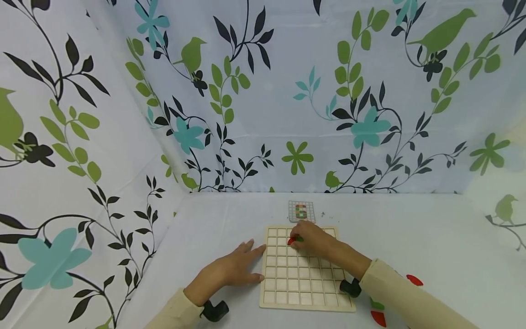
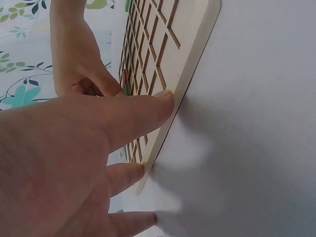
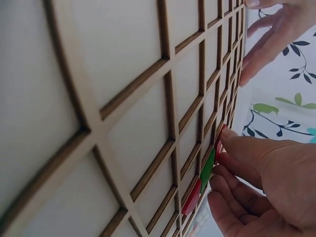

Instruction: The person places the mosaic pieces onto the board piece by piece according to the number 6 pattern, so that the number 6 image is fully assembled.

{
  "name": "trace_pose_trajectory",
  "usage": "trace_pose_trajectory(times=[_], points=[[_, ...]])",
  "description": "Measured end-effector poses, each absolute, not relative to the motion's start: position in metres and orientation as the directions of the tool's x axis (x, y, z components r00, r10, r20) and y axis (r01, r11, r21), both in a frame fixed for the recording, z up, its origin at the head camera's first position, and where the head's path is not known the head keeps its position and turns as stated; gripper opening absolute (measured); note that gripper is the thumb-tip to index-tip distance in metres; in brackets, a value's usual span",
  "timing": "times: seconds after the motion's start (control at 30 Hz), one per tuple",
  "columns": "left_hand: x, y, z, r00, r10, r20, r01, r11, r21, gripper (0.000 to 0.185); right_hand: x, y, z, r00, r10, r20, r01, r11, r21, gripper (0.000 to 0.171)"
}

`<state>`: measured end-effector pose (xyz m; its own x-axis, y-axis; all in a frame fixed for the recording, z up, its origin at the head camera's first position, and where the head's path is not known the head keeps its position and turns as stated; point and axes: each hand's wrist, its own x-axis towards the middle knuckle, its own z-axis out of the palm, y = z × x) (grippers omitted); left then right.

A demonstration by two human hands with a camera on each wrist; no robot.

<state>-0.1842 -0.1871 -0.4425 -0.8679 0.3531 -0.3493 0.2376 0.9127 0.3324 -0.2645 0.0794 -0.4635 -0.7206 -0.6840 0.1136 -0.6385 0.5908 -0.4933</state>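
Note:
A pale wooden grid board (image 1: 281, 294) lies on the white cloth. At its upper part, my right hand (image 1: 314, 238) pinches a small red curved-edged piece (image 3: 220, 143) between thumb and fingers, right at the grid cells. A green piece (image 3: 208, 167) and a second red piece (image 3: 191, 198) sit in a row beside it in the right wrist view; the hand mostly covers them in the head view. My left hand (image 1: 235, 268) is spread at the board's left side, its thumb (image 2: 160, 103) and a fingertip touching the edge in the left wrist view.
Beyond the board lies a small gridded card (image 1: 292, 212) with a coloured pattern. By the right forearm are a loose red piece (image 1: 415, 280), a green piece (image 1: 376, 305) and another red piece (image 1: 378, 318). A patterned curtain (image 1: 263, 137) hangs behind and at left.

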Motion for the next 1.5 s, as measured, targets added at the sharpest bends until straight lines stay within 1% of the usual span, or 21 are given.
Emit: trace_pose_trajectory(times=[0.23, 0.43, 0.57, 0.7, 0.93, 1.07, 1.2, 1.33, 1.5], points=[[-0.183, -0.187, -0.443, -0.863, 0.364, -0.351, 0.252, 0.911, 0.326, 0.08, -0.26, 0.078, -0.463, -0.719, -0.679, 0.149, -0.662, 0.604, -0.443, 0.009], [-0.184, -0.188, -0.443, -0.862, 0.375, -0.34, 0.263, 0.906, 0.332, 0.079, -0.262, 0.079, -0.463, -0.734, -0.668, 0.123, -0.649, 0.638, -0.415, 0.011], [-0.183, -0.189, -0.444, -0.864, 0.371, -0.34, 0.254, 0.905, 0.341, 0.079, -0.262, 0.087, -0.462, -0.746, -0.652, 0.136, -0.637, 0.638, -0.433, 0.013], [-0.183, -0.188, -0.445, -0.867, 0.357, -0.347, 0.238, 0.91, 0.34, 0.079, -0.258, 0.105, -0.459, -0.756, -0.631, 0.172, -0.624, 0.617, -0.48, 0.015], [-0.182, -0.186, -0.445, -0.866, 0.35, -0.357, 0.232, 0.913, 0.335, 0.079, -0.251, 0.142, -0.452, -0.831, -0.533, 0.156, -0.521, 0.65, -0.553, 0.021], [-0.183, -0.187, -0.446, -0.863, 0.355, -0.359, 0.244, 0.916, 0.319, 0.079, -0.243, 0.164, -0.448, -0.86, -0.488, 0.149, -0.479, 0.672, -0.565, 0.022], [-0.183, -0.187, -0.445, -0.863, 0.36, -0.354, 0.249, 0.913, 0.323, 0.079, -0.234, 0.188, -0.444, -0.87, -0.466, 0.164, -0.473, 0.69, -0.548, 0.022], [-0.183, -0.187, -0.445, -0.864, 0.364, -0.348, 0.253, 0.911, 0.325, 0.079, -0.224, 0.214, -0.439, -0.883, -0.443, 0.155, -0.446, 0.691, -0.569, 0.024], [-0.183, -0.188, -0.448, -0.864, 0.364, -0.347, 0.251, 0.91, 0.33, 0.079, -0.211, 0.248, -0.437, -0.915, -0.375, 0.15, -0.387, 0.706, -0.594, 0.028]])
